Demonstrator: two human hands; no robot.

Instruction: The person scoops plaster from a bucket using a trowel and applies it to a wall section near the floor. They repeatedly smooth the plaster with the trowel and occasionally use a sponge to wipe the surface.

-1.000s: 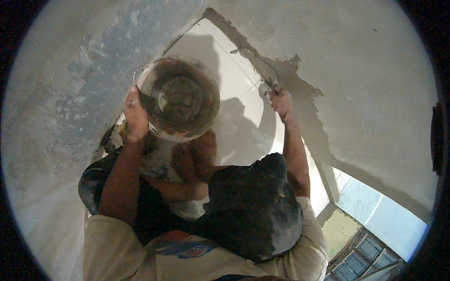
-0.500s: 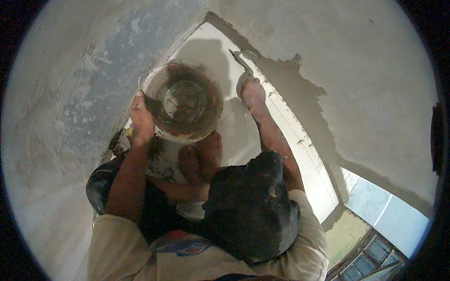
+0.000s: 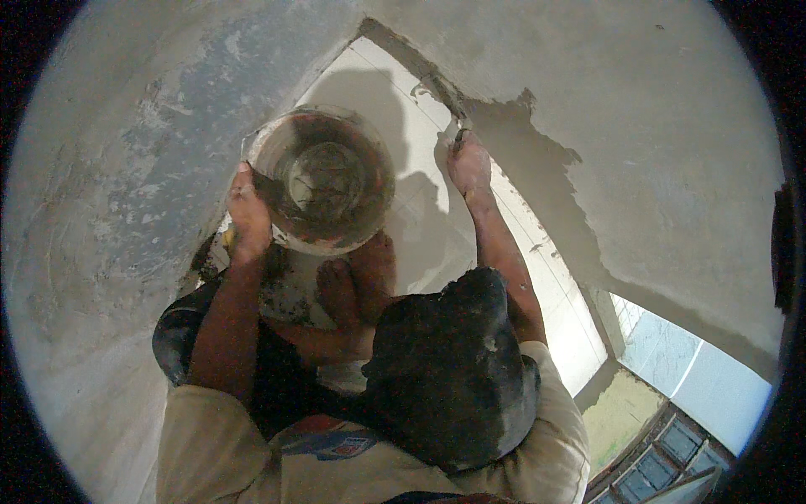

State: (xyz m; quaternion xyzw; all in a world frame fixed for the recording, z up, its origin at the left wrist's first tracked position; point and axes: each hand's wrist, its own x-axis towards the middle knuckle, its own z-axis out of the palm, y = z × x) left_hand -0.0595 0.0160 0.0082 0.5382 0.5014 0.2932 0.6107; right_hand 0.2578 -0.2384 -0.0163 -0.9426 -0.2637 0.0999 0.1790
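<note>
A round, mortar-smeared bucket (image 3: 379, 172) stands between the two walls, with some grey wet mix (image 3: 326, 178) at its bottom. My left hand (image 3: 249, 210) is closed on the bucket's left rim, thumb at the edge. On the other side, my right hand (image 3: 470, 168) grips the handle of a trowel (image 3: 460, 126). The trowel is seen nearly edge-on and its blade is mostly hard to make out. It points at the foot of the right wall, where a darker patch of damp mortar (image 3: 525, 139) runs along the base.
Pale floor tiles (image 3: 554, 294) carry mortar crumbs beside the right wall (image 3: 672, 168). A rough grey wall (image 3: 159, 185) rises close on my left. My bare feet (image 3: 369, 273) are just below the bucket. At lower right are a light-blue surface (image 3: 697, 361) and a framed window (image 3: 672, 454).
My right hand has shifted right and slightly nearer, bringing the trowel from over the tiles to the wall's foot. A dark smear shows on the tiles. My left hand stays on the bucket.
</note>
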